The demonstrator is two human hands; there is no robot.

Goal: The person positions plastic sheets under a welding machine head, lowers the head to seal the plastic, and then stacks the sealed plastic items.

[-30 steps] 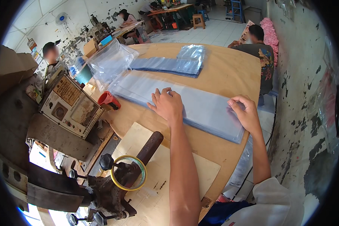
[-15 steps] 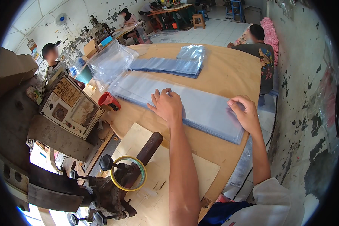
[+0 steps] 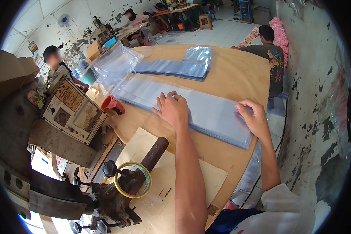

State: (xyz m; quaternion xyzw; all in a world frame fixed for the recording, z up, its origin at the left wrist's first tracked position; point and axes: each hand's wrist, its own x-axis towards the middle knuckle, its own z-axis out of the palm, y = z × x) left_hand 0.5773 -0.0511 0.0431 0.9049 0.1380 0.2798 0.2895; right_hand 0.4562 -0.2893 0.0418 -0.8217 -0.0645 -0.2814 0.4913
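A long stack of clear bluish plastic sheets [image 3: 214, 113] lies slantwise across the tan tabletop. My left hand [image 3: 172, 109] rests on its middle, fingers bent and somewhat apart, with nothing visible in them. At the stack's right end, my right hand [image 3: 254, 116] is closed, thumb and fingertips pinched at the far corner of a plastic sheet. Beyond lies a narrower pile of folded clear plastic [image 3: 171, 68], with a loose clear plastic bag [image 3: 119, 62] to its left.
A machine with a metal control box [image 3: 76, 111] stands at left. Its dark arm [image 3: 154, 152] and a yellow-rimmed tape roll [image 3: 151, 183] jut over a pale board [image 3: 206, 171]. A red cup [image 3: 113, 104] is nearby. One person [image 3: 271, 62] sits at the far right, another [image 3: 54, 62] at left.
My hands and the stack stay nearly still. The person at far right turns the head away slightly, and the person at left shifts a little.
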